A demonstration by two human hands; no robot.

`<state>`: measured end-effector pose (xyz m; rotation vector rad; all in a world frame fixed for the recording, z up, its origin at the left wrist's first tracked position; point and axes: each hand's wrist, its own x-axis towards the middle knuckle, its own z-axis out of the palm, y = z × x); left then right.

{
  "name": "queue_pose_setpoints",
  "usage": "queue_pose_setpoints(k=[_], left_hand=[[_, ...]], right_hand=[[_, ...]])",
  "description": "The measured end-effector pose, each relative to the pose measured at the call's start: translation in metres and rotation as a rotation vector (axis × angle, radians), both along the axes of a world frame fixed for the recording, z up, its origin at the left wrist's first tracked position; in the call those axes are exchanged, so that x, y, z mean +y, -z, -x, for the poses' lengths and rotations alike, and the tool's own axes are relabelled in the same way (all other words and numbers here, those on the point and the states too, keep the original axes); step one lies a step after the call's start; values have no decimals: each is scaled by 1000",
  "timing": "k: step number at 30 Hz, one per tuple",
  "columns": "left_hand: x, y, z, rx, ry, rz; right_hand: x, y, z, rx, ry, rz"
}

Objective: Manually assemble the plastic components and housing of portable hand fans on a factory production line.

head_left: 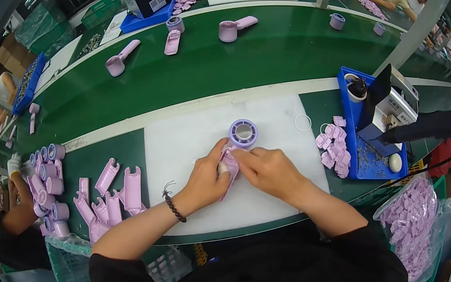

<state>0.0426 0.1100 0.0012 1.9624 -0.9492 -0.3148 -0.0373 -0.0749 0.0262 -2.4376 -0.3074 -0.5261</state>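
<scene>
Lilac device (pixel 242 143) pointed toward twelve o'clock; left hand (pixel 205 179) clamped fingers on its handle (pixel 233 162); right hand (pixel 273 170), fingers bunched together, touched handle's upper end.

White mat (pixel 179 140) had open room left and right of the hands (pixel 205 176); the purple round head (pixel 241 143) blocked straight ahead. Left passage over the green surface (pixel 82 161) was obstructed by pink shells (pixel 132 188), then piled cylindrical parts (pixel 54 184). Right side was blocked by pink clips (pixel 340 155), then the blue tray (pixel 345 89), with a black cylinder (pixel 426 127) jutting over it. Beyond the mat, green belt (pixel 309 48) offered gaps between spaced parts (pixel 228 32).
</scene>
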Motion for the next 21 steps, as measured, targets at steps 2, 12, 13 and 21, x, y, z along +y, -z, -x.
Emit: queue_pose_setpoints(k=[2,12,13,21], left_hand=[[1,1,0,19,-3,24],[13,11,-1,87,37,119],[15,10,3,132,43,138],[14,6,-12,704,-62,333]], right_hand=[[1,5,-8,-14,26,209],[12,2,-21,44,48,415],[12,7,-19,2,56,378],[20,10,-14,27,-10,109]])
